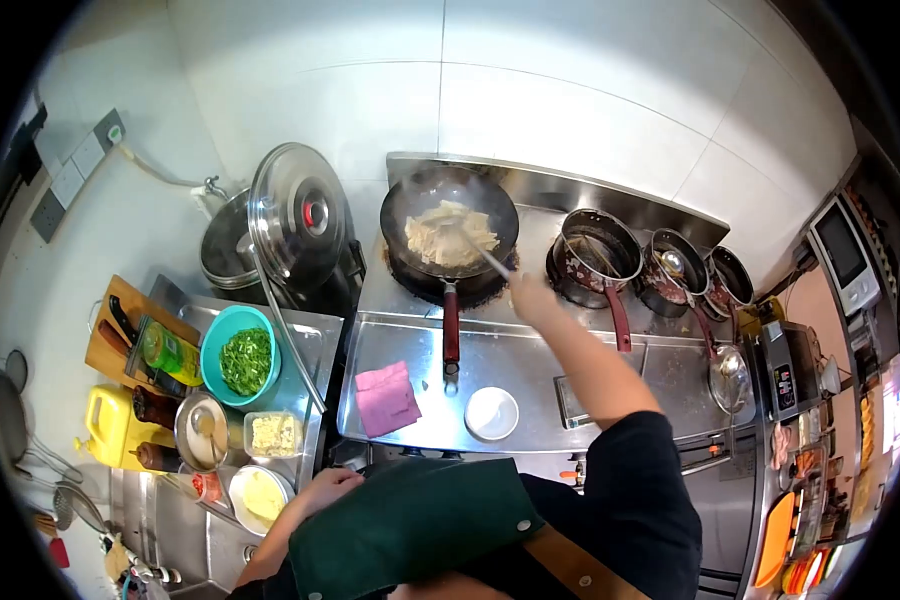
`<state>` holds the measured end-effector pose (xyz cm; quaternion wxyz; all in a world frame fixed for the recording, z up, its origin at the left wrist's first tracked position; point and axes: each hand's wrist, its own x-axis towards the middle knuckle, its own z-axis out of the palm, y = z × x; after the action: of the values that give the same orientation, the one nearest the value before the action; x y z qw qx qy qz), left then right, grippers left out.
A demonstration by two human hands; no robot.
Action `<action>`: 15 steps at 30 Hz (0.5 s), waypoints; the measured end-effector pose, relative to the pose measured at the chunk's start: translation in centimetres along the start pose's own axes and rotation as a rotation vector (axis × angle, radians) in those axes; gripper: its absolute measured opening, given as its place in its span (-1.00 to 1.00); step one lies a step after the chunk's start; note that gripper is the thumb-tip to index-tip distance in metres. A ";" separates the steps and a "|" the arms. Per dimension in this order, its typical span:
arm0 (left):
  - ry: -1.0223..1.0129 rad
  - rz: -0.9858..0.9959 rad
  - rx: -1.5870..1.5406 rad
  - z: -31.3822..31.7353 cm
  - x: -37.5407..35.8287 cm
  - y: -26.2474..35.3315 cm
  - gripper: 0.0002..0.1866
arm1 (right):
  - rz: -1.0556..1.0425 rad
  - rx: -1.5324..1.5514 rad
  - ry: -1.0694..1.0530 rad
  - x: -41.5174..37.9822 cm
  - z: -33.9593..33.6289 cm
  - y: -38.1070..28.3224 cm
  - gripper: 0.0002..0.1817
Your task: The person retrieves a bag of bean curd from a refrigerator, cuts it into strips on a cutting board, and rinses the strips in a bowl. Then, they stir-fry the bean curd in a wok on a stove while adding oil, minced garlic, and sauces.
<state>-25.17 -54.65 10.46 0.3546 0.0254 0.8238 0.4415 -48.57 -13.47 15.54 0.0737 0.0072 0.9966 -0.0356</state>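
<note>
My right hand (533, 298) is closed round the handle of a long metal cooking utensil (492, 262). Its far end, blurred, is among pale, flat strips of food (448, 235) in a dark wok (400, 205). The wok sits on the left burner, its red-brown handle (451, 335) pointing towards me. Low at the left, my left hand (332, 487) is beside my green apron (410, 530), near the counter's front edge; its fingertips are hidden. A folded pink cloth (386, 398) and a small white bowl (492, 413) lie on the steel counter between me and the wok.
Several saucepans (596, 258) stand right of the wok, handles jutting forward. At left are a large lidded pot (295, 215), a turquoise bowl of chopped greens (244, 358), food containers (275, 435), bottles and a knife block (120, 335). A ladle (730, 380) lies at right.
</note>
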 end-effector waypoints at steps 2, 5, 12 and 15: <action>-0.124 -0.092 -0.140 2.0 1.7 -2.7 -0.72 | -0.038 0.165 0.024 -1.1 3.5 0.1 -0.65; -0.258 -0.331 -0.291 3.8 1.6 0.5 -0.66 | -0.146 0.124 0.108 -4.7 3.4 -0.6 -0.64; -0.314 -0.345 -0.118 8.8 5.5 1.2 -0.65 | -0.284 0.546 0.671 -19.4 8.3 2.1 -0.66; -0.438 -0.183 -0.033 11.0 6.4 2.8 -0.65 | -0.112 0.578 0.484 -30.0 11.7 3.3 -0.67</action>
<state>-24.05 -42.85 5.00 0.5640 0.0401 0.7187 0.4047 -17.10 -11.33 8.24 -0.1712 -0.0188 0.9329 -0.3164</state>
